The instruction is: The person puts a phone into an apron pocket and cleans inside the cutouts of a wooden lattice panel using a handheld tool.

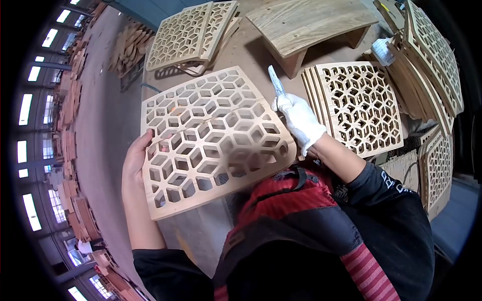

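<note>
A wooden lattice panel (193, 203) with cube-pattern cutouts is held tilted in front of me. My left hand (136, 155), bare, grips its left edge, with some fingers behind the panel. At the panel's right edge is my right hand (300, 118), in a white glove, closed around a thin whitish strip or tool (275, 80) that points up. Just right of the glove, a stack of similar lattice panels (362, 108) lies on the worktable (256, 60).
More lattice panels (181, 37) lie at the back left. A low wooden stand (311, 25) is at the back. Tall stacks of panels (434, 65) line the right side. Wood pieces (131, 45) are piled beyond the table. A distant person (88, 247) is at lower left.
</note>
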The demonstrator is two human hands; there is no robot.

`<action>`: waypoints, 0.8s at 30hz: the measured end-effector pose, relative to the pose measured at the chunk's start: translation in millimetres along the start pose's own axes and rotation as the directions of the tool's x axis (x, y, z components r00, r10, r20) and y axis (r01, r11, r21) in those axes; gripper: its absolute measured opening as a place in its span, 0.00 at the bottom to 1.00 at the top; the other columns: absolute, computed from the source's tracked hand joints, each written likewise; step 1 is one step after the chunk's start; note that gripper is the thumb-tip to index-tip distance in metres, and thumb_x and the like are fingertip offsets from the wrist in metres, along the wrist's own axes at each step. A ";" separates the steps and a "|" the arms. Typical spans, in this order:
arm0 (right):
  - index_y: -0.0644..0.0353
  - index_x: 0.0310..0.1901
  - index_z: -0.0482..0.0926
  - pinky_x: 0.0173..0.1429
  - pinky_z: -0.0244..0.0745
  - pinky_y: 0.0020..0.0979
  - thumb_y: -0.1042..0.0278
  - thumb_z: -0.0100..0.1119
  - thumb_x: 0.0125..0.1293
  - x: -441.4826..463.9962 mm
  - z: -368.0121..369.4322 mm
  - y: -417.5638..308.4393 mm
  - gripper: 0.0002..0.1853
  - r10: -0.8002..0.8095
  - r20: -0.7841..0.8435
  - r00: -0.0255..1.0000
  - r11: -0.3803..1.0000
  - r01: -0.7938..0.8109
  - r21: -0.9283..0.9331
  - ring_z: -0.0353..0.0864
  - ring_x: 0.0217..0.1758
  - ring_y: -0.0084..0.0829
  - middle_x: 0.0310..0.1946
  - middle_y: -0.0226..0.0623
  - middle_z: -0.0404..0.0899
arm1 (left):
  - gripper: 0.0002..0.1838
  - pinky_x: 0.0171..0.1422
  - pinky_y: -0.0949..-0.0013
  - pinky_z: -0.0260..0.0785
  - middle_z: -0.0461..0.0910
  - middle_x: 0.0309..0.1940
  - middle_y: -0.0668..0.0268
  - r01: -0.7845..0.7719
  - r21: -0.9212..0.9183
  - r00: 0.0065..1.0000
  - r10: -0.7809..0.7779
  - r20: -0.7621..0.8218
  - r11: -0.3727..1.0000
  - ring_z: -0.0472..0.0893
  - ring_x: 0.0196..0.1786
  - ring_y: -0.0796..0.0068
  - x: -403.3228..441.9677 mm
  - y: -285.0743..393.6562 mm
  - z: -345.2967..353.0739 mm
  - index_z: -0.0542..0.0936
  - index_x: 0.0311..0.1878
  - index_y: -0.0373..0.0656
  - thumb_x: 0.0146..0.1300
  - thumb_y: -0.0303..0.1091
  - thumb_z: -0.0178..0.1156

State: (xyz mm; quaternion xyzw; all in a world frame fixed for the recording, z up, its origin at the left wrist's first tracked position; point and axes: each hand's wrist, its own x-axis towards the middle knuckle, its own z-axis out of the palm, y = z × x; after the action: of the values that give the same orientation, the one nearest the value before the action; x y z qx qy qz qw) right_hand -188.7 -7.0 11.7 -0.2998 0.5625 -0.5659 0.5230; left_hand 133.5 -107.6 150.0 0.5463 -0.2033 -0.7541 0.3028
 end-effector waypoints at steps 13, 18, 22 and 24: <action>0.59 0.35 0.78 0.28 0.61 0.21 0.58 0.47 0.73 -6.3 7.8 -29.5 0.15 0.203 0.032 0.979 0.975 -0.199 -0.101 0.65 0.24 0.16 0.22 0.24 0.70 | 0.14 0.36 0.65 0.85 0.83 0.45 0.49 -0.002 -0.034 1.000 0.001 -0.026 0.999 0.85 0.33 0.66 11.4 3.9 -11.8 0.73 0.57 0.37 0.73 0.31 0.51; 0.57 0.34 0.75 0.20 0.59 0.22 0.57 0.47 0.75 -0.7 8.2 -6.7 0.15 0.116 0.075 0.990 0.986 -0.106 -0.130 0.62 0.16 0.16 0.20 0.24 0.68 | 0.09 0.36 0.69 0.84 0.82 0.44 0.47 -0.149 0.029 0.989 0.149 0.002 0.988 0.85 0.33 0.67 9.9 2.3 -16.2 0.74 0.53 0.41 0.74 0.31 0.50; 0.57 0.34 0.75 0.21 0.60 0.22 0.58 0.49 0.75 3.6 3.2 14.4 0.14 -0.318 0.186 0.930 0.903 0.357 -0.239 0.63 0.16 0.16 0.20 0.25 0.68 | 0.08 0.35 0.66 0.84 0.83 0.43 0.46 -0.234 0.056 0.972 0.234 0.006 0.971 0.85 0.31 0.66 6.2 -0.4 -16.0 0.75 0.51 0.43 0.75 0.32 0.49; 0.57 0.34 0.75 0.21 0.60 0.22 0.58 0.49 0.75 2.6 1.6 16.9 0.15 -0.313 0.197 0.929 0.902 0.356 -0.244 0.64 0.17 0.16 0.19 0.25 0.68 | 0.09 0.34 0.67 0.83 0.83 0.44 0.45 -0.269 0.085 0.962 0.272 -0.015 0.959 0.84 0.29 0.65 5.2 -2.1 -16.9 0.75 0.52 0.44 0.75 0.32 0.49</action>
State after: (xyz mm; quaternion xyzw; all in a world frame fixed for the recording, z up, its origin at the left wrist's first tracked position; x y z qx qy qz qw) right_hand -183.6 -6.9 -4.7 -0.5044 0.5337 -0.5390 0.4126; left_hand 147.9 -109.2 139.6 0.5353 -0.3026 -0.6893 0.3831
